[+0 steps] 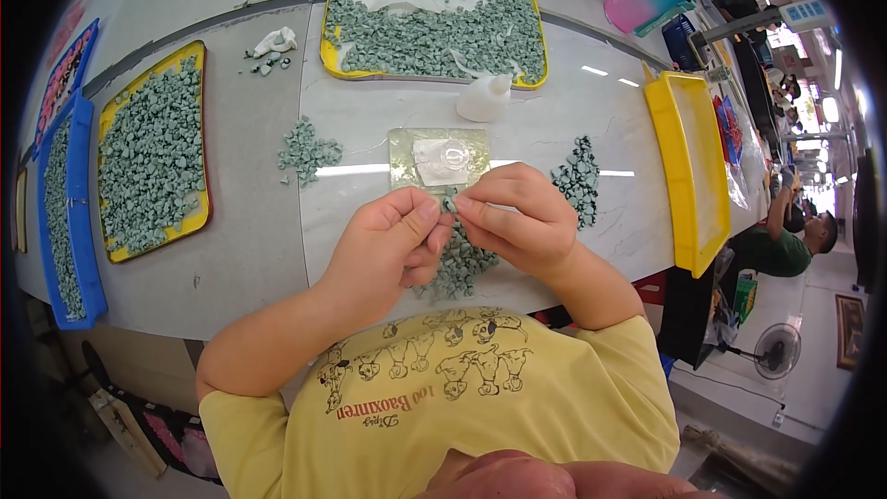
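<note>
My left hand [393, 233] and my right hand [522, 217] meet over the table, fingertips pinched together around a small grey-green piece [450, 203]. Its exact kind is too small to make out, and the fingers partly cover it. Just beyond the fingertips lies a shiny yellowish mat [401, 155] bearing a white paper [428, 171] and a small clear round dish [454, 157]. Below my hands is a heap of similar grey-green pieces [462, 268], partly hidden by them. A white squeeze bottle [482, 100] stands behind the mat.
Loose piles lie left [308, 152] and right [577, 180]. Yellow trays of pieces sit at the back [325, 51] and left [207, 185], beside a blue tray [80, 222]. At right are a yellow tray [679, 176] and a pink-and-teal bottle [647, 2]. A co-worker [781, 245] is farther right.
</note>
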Action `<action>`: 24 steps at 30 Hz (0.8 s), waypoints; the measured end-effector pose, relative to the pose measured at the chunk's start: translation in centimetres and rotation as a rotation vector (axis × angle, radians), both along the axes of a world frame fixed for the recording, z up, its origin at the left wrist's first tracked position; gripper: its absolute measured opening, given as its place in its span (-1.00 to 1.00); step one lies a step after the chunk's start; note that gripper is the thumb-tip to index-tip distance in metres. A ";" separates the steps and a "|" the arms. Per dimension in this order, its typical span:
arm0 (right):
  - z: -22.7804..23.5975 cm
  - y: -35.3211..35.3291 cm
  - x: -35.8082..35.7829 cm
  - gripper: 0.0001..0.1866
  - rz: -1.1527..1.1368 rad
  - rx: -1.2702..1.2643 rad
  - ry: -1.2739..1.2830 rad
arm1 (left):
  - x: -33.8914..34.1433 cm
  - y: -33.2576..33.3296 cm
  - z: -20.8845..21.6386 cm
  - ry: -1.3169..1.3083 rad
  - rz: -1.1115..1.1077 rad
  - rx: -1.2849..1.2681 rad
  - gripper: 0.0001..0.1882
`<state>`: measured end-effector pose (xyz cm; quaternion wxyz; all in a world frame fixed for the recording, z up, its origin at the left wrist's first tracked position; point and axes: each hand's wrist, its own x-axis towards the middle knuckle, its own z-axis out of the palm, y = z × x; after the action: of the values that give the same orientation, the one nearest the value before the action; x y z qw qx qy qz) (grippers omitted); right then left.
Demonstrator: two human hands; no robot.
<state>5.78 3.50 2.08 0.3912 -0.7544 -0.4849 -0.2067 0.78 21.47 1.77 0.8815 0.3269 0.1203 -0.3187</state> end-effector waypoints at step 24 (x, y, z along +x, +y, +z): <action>-0.3 -0.1 0.0 -0.76 0.082 0.074 0.165 | -0.7 -0.8 -0.3 -0.417 0.090 0.522 -0.82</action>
<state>5.74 3.40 1.73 0.4654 -0.7335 -0.4736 -0.1455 0.12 20.69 1.47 0.7869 0.5941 0.0292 -0.1643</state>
